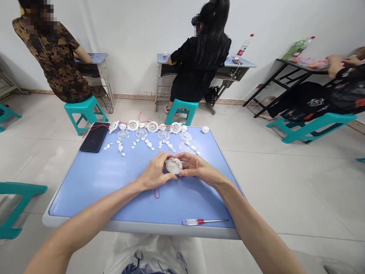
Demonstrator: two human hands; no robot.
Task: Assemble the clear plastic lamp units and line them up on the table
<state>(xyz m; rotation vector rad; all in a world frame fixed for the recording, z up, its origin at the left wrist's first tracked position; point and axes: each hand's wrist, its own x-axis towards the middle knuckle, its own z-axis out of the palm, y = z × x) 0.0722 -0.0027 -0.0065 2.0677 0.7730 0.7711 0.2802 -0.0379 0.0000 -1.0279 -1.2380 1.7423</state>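
Note:
Between my two hands, just above the blue desk (114,190), is a round whitish plastic casing (173,166) with a clear face. My left hand (156,170) grips its left edge, thumb below and fingers above. From the other side my right hand (196,166) pinches the right edge with thumb and fingers. A loop of red cord (156,193) shows on the desk below my left hand; its other end is hidden. A screwdriver (205,221) with a clear and red handle lies along the near edge.
Along the far edge sit several white round casings (152,126) with red cords, clear discs (163,134) and small white gears (170,145). A black phone (95,137) lies far left. People sit at other desks beyond, on teal stools (182,108).

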